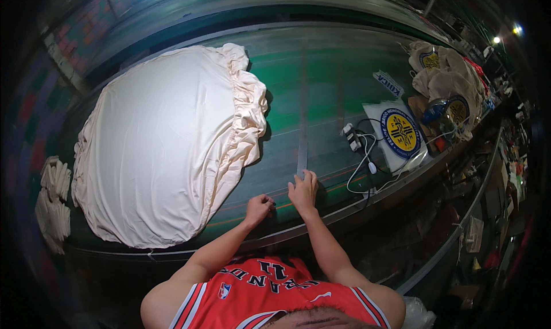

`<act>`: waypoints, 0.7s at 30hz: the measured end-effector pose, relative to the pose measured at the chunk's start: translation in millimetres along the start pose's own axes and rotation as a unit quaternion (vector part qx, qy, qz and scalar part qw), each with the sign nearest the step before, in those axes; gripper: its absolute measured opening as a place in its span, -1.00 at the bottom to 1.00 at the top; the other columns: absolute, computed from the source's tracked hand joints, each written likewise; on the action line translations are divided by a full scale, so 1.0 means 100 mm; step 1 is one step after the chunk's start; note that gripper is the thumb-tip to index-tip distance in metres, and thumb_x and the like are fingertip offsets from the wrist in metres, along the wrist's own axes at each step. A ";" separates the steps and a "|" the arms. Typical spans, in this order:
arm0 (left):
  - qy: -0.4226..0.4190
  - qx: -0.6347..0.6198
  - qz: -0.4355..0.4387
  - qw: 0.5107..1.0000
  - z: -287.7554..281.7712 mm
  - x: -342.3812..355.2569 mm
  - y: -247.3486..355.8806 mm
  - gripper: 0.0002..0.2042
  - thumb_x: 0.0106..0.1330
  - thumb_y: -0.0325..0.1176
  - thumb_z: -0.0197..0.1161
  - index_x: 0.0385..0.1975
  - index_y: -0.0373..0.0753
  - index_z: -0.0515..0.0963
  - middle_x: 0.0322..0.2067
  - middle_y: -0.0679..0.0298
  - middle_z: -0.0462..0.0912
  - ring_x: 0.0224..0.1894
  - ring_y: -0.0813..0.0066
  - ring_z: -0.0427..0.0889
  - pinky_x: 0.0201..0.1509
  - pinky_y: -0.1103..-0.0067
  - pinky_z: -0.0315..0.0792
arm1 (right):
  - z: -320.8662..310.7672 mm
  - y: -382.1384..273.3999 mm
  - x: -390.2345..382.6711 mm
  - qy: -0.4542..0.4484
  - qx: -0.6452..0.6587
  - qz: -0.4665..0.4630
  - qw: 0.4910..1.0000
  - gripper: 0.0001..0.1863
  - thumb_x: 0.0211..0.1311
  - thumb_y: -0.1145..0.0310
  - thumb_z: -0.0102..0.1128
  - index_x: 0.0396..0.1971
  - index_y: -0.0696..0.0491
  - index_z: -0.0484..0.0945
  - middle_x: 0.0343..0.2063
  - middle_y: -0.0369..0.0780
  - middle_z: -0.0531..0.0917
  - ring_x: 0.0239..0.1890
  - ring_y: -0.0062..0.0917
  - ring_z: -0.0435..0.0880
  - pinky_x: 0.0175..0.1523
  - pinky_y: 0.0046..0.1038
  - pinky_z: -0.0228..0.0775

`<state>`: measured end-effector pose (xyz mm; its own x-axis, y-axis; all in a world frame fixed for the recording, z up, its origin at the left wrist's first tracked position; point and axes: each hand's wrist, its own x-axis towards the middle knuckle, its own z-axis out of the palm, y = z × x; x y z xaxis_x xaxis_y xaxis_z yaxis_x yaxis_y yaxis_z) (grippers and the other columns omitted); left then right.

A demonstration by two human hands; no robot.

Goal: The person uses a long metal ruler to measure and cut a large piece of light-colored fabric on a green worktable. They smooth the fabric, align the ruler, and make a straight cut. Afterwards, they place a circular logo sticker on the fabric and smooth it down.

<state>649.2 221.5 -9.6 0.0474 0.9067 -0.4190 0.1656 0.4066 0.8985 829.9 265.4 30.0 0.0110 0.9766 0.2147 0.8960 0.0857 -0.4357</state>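
Observation:
A large cream fabric piece (160,134) with a gathered, ruffled edge is spread over the left part of the dark green table (327,151). To its right, a long narrow grey strip like a metal ruler (302,145) runs away from me across the tabletop. My right hand (304,190) rests at the strip's near end, fingertips on it and thumb held apart. Close to the table's front edge, my left hand (259,208) has its fingers curled in; whether anything is inside them is hidden.
White sheets with a round blue-and-yellow emblem (402,133) lie at the right, beside a power strip (351,137) and loose white cable (359,171). Printed cream fabric (447,76) is heaped at the far right. Folded cream cloth (54,197) sits at the left edge.

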 end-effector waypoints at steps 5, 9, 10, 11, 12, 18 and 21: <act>0.004 0.007 0.005 1.000 0.01 0.03 -0.08 -0.86 0.22 -0.43 0.18 -0.37 -0.37 0.61 -0.49 0.18 0.70 -0.53 0.48 0.64 -0.44 0.51 0.52 | 0.11 -0.26 -0.34 0.006 0.080 -0.070 0.994 -0.71 0.07 0.39 0.31 -0.20 0.21 0.67 0.04 -0.01 0.49 0.21 -0.07 0.35 0.28 -0.12 0.24; 0.021 0.031 0.082 0.996 -0.06 -0.02 -0.17 -0.89 0.25 -0.47 0.16 -0.35 -0.36 0.58 -0.43 0.22 0.67 -0.38 0.51 0.59 -0.27 0.52 0.49 | 0.26 -0.53 -0.48 0.003 0.124 -0.140 0.982 -0.79 0.08 0.47 0.26 -0.27 0.20 0.66 -0.05 -0.03 0.55 0.15 -0.07 0.42 0.23 -0.11 0.30; 0.025 0.044 0.102 0.994 -0.09 -0.06 -0.19 -0.90 0.27 -0.49 0.14 -0.34 -0.36 0.57 -0.41 0.24 0.66 -0.33 0.53 0.57 -0.22 0.53 0.48 | 0.28 -0.59 -0.48 0.004 0.137 -0.151 0.979 -0.81 0.07 0.50 0.25 -0.29 0.20 0.65 -0.08 -0.03 0.56 0.12 -0.07 0.43 0.22 -0.12 0.30; 0.016 -0.002 0.074 0.997 -0.14 -0.11 -0.21 -0.88 0.27 -0.48 0.15 -0.28 -0.37 0.57 -0.34 0.24 0.66 -0.25 0.49 0.57 -0.09 0.51 0.46 | 0.30 -0.64 -0.49 0.003 0.149 -0.158 0.976 -0.83 0.06 0.53 0.24 -0.31 0.20 0.65 -0.11 -0.03 0.57 0.10 -0.06 0.45 0.22 -0.13 0.31; 0.030 -0.008 0.089 0.996 -0.20 -0.18 -0.22 -0.87 0.27 -0.48 0.15 -0.26 -0.37 0.57 -0.34 0.25 0.66 -0.25 0.50 0.57 -0.10 0.52 0.46 | 0.33 -0.70 -0.49 -0.002 0.161 -0.174 0.972 -0.84 0.05 0.53 0.24 -0.32 0.20 0.64 -0.13 -0.05 0.57 0.08 -0.08 0.46 0.21 -0.14 0.32; 0.056 -0.018 0.046 0.997 -0.72 -0.70 -0.33 -0.83 0.29 -0.45 0.22 -0.18 -0.37 0.56 -0.32 0.24 0.67 -0.25 0.52 0.61 -0.16 0.50 0.51 | 0.53 -1.05 -0.43 -0.052 0.202 -0.223 0.952 -0.83 0.03 0.57 0.21 -0.32 0.19 0.62 -0.20 -0.08 0.60 0.02 -0.13 0.49 0.16 -0.19 0.36; 0.100 0.024 0.093 0.990 -1.13 -0.91 -0.38 -0.82 0.29 -0.46 0.22 -0.16 -0.37 0.56 -0.29 0.18 0.69 -0.25 0.43 0.65 -0.18 0.47 0.53 | 0.66 -1.34 -0.46 -0.073 0.193 -0.261 0.943 -0.80 -0.03 0.61 0.24 -0.33 0.18 0.59 -0.20 -0.08 0.59 -0.01 -0.17 0.50 0.12 -0.20 0.38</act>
<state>527.1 136.3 9.3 -0.1138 0.9715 -0.2081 0.2193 0.2288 0.9484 680.6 222.4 21.1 -0.4740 0.7957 0.3771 0.5342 0.6003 -0.5952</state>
